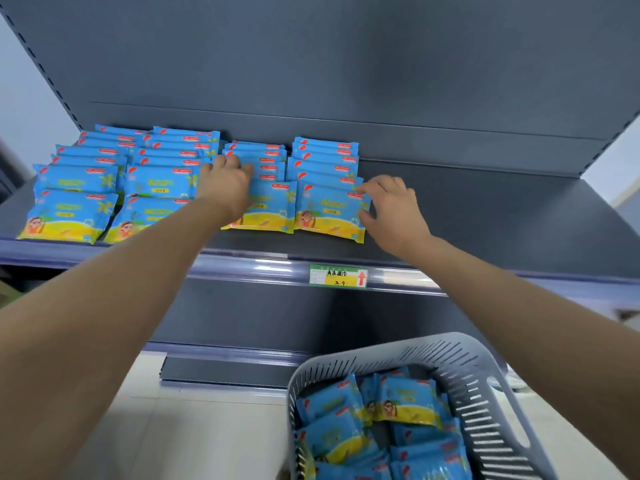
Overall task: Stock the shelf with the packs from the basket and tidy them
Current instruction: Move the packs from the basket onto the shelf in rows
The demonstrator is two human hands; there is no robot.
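Blue and yellow packs stand in four rows on the grey shelf, leaning back. My left hand lies on the third row, its fingers curled over the tops of packs behind the front one. My right hand touches the right edge of the fourth row's front pack, with fingers and thumb spread and relaxed. The grey slotted basket sits at the lower right on the floor, holding several more loose packs.
The two left rows fill the shelf's left end. To the right of the fourth row the shelf is bare grey board. A green and yellow price label is clipped to the shelf's front rail. A lower shelf lies beneath.
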